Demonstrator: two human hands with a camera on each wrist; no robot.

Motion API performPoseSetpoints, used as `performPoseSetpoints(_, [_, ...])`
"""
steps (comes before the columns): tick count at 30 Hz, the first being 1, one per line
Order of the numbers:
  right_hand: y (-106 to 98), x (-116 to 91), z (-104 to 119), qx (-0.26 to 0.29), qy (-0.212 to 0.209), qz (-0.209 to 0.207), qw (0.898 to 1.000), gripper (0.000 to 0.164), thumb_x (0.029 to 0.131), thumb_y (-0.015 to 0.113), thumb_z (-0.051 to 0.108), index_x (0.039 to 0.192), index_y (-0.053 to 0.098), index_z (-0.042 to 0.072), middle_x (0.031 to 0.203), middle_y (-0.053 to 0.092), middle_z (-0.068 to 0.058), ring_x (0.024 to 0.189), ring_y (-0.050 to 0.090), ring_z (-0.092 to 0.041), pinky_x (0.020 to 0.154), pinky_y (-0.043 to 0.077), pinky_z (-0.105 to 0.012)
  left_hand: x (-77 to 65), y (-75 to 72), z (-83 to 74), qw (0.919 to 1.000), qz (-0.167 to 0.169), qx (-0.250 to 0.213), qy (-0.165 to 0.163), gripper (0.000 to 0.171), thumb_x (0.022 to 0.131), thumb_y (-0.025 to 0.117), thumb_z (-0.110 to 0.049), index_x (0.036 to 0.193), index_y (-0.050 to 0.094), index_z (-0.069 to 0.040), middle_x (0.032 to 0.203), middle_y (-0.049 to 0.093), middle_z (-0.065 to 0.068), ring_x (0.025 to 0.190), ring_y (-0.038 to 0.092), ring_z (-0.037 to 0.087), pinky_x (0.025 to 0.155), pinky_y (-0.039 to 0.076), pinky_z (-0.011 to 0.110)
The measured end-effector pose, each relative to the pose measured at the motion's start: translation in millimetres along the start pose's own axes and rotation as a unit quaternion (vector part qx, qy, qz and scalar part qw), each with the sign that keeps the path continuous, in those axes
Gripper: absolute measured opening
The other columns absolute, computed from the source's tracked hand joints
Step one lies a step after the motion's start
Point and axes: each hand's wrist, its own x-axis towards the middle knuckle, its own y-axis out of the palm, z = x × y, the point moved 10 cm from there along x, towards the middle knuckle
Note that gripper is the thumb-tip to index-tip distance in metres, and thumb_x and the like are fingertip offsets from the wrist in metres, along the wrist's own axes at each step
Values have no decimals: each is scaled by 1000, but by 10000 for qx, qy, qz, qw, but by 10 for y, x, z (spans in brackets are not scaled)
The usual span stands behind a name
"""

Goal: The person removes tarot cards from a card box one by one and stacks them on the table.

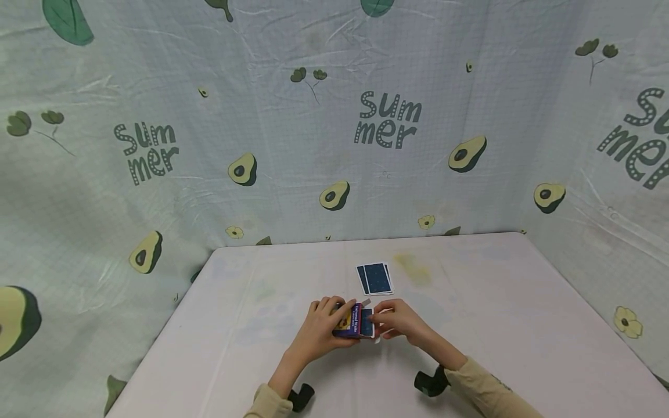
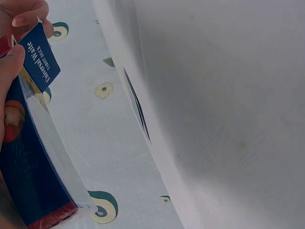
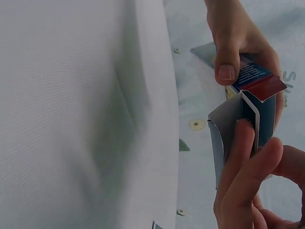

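Observation:
A blue tarot deck box (image 1: 349, 322) is gripped by my left hand (image 1: 316, 331), thumb on the near side and fingers over the top. Its open end faces right, with blue-backed tarot cards (image 1: 367, 323) standing out of it. My right hand (image 1: 399, 319) pinches at these cards with its fingertips. In the left wrist view a flap (image 2: 40, 57) lettered "Universal Waite Tarot Deck" sticks out from the box end. The right wrist view shows a finger (image 3: 244, 136) reaching inside the raised flaps, against a white-edged card (image 3: 258, 125).
Beyond the hands, a few blue-backed cards (image 1: 378, 278) lie overlapped on the white-covered table (image 1: 486, 307). A printed avocado curtain (image 1: 292, 139) rises along the table's back and sides. Black wrist devices (image 1: 431, 382) sit on both forearms.

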Motion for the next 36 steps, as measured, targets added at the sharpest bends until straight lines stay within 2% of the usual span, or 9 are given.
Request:
performPoseSetpoints(14, [-133, -70, -71, -125, 234, -283, 9992, 33, 81, 64, 23, 105, 59, 1, 87, 69, -10, 66, 67, -19, 54, 49, -27, -11, 9, 12, 10000, 44, 4, -12, 74, 65, 73, -52, 129, 48, -23, 109, 52, -1, 98, 47, 14, 82, 38, 34])
performPoseSetpoints(19, [-190, -68, -101, -114, 235, -271, 9993, 37, 80, 65, 25, 109, 57, 2, 90, 69, -11, 67, 66, -18, 54, 47, -26, -5, 6, 18, 10000, 39, 16, -18, 74, 65, 73, -51, 128, 48, -23, 109, 52, -1, 99, 47, 15, 83, 38, 35])
performPoseSetpoints(26, [-281, -92, -130, -100, 142, -235, 9996, 38, 79, 65, 27, 109, 57, 4, 91, 69, -11, 67, 66, -18, 53, 43, -24, -2, 34, 41, 9998, 193, 27, -103, 73, 66, 72, -52, 129, 46, -24, 111, 51, -1, 101, 47, 15, 84, 38, 35])
performPoseSetpoints(36, [-376, -96, -163, -33, 27, -114, 9999, 38, 80, 65, 28, 107, 56, 4, 88, 69, -7, 68, 65, -15, 55, 42, -26, 3, 16, 62, 10000, 4, 84, -52, 75, 64, 73, -52, 129, 47, -24, 110, 52, -2, 100, 47, 15, 83, 38, 34])
